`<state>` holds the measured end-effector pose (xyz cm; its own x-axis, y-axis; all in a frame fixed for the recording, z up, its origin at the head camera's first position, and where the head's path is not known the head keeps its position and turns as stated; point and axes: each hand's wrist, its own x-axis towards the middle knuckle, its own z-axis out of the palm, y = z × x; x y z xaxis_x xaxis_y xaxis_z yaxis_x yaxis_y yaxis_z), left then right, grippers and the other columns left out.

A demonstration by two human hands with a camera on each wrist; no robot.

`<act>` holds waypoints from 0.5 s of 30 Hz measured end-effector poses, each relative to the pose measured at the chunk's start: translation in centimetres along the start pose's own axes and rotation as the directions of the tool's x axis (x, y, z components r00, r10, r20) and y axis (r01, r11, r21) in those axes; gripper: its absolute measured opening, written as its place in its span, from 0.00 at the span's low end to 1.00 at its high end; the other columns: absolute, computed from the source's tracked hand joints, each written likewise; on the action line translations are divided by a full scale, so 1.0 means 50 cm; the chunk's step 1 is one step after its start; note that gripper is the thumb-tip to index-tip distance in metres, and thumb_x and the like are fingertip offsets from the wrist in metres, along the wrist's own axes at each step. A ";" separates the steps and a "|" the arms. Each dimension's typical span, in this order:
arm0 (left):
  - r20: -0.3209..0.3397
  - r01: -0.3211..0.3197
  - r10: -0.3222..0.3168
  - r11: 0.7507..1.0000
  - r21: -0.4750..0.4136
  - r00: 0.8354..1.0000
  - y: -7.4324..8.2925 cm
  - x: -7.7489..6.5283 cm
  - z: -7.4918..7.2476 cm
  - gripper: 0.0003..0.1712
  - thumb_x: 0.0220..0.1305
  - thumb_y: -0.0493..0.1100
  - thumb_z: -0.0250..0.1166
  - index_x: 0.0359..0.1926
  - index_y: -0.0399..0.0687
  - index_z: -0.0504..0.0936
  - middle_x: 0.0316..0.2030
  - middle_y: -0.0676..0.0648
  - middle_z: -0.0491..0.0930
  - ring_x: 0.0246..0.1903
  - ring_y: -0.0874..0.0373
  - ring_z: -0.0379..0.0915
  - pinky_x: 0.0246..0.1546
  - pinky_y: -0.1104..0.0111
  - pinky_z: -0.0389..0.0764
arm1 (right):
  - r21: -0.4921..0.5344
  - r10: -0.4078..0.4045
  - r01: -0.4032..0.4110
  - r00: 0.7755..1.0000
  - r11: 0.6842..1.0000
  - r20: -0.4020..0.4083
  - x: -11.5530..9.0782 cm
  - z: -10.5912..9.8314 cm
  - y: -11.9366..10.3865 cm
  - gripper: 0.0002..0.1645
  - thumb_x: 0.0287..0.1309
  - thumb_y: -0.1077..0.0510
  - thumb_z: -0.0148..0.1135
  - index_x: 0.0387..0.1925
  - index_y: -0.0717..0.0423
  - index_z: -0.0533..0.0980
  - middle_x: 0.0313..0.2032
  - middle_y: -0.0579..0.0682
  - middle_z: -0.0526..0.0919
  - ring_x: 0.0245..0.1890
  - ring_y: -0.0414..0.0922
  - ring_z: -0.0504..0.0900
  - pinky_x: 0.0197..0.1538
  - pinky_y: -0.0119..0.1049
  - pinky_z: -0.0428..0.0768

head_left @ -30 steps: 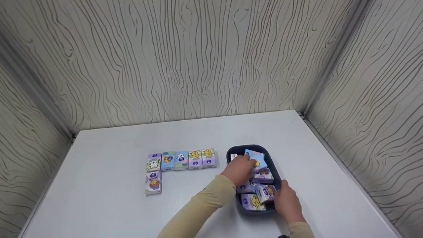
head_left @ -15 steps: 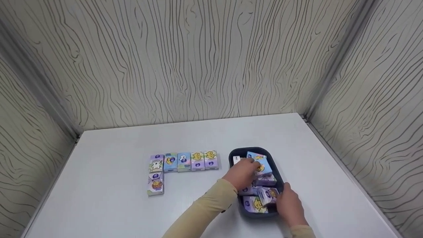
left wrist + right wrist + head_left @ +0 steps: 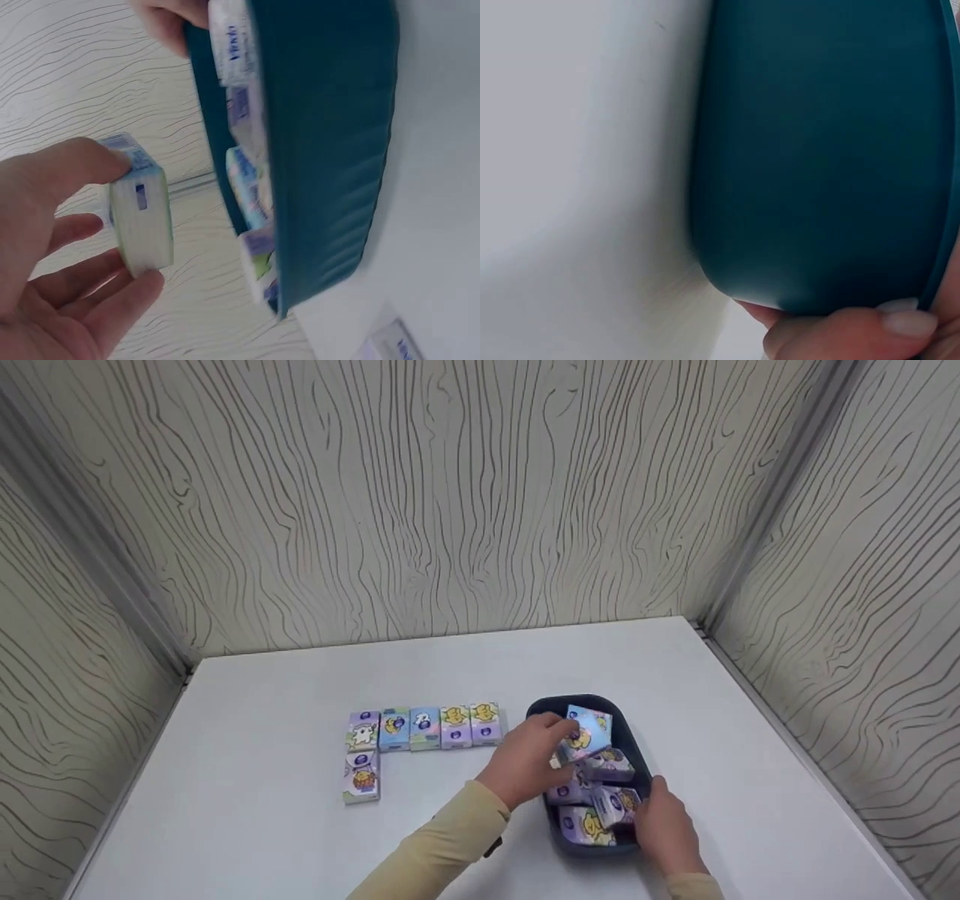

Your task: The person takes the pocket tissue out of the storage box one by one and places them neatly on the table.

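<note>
My left hand (image 3: 525, 761) pinches a small blue tissue pack (image 3: 590, 733) between thumb and fingers, tilted above the far end of a dark teal plastic bin (image 3: 596, 851). In the left wrist view this tissue pack (image 3: 142, 214) shows its pale side, apart from the bin wall (image 3: 330, 150). My right hand (image 3: 667, 825) grips the bin's right side near its front corner. Its fingers (image 3: 855, 334) curl at the bin's edge in the right wrist view. Inside the bin lie several more packs, such as a purple one (image 3: 586, 826) at the near end.
Left of the bin, a row of several tissue packs (image 3: 424, 729) lies side by side on the white table (image 3: 247, 810). One more purple pack (image 3: 362, 776) sits below the row's left end. Patterned panels (image 3: 435, 510) stand behind and at both sides.
My left hand has drawn back slightly to the left and lifted the blue tissue pack from the others in the bin. The right hand keeps its grip; the view shifts slightly.
</note>
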<state>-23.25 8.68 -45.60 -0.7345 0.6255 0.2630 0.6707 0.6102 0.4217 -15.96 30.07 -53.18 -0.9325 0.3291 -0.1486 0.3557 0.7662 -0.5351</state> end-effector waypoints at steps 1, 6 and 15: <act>-0.008 0.014 -0.014 1.000 0.006 1.000 -0.003 -0.009 -0.010 0.31 0.52 0.48 0.74 0.58 0.57 0.76 0.52 0.53 0.75 0.51 0.61 0.72 0.52 0.69 0.76 | -0.002 -0.002 0.002 1.000 1.000 0.000 0.000 0.000 0.000 0.26 0.64 0.67 0.39 0.60 0.79 0.54 0.52 0.79 0.68 0.53 0.71 0.71 0.50 0.62 0.74; -0.066 0.083 -0.081 0.996 0.028 0.995 -0.028 -0.050 -0.046 0.33 0.50 0.47 0.75 0.59 0.57 0.75 0.50 0.52 0.75 0.48 0.60 0.72 0.50 0.69 0.77 | -0.015 0.004 -0.003 1.000 1.000 0.016 0.002 0.000 -0.001 0.27 0.65 0.66 0.39 0.61 0.80 0.53 0.53 0.79 0.68 0.53 0.71 0.70 0.51 0.62 0.73; -0.155 0.255 -0.253 0.967 -0.008 0.955 -0.091 -0.119 -0.055 0.33 0.50 0.45 0.75 0.59 0.52 0.76 0.50 0.48 0.75 0.46 0.57 0.74 0.50 0.66 0.78 | -0.026 -0.005 0.006 1.000 1.000 0.018 0.006 0.000 0.000 0.25 0.65 0.66 0.39 0.60 0.79 0.54 0.52 0.80 0.68 0.52 0.72 0.71 0.48 0.62 0.74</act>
<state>-22.22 0.84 -46.71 -0.8871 0.3678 0.2789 0.4606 0.7455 0.4818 -16.26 30.17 -53.20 -0.9353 0.3152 -0.1606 0.3518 0.7821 -0.5143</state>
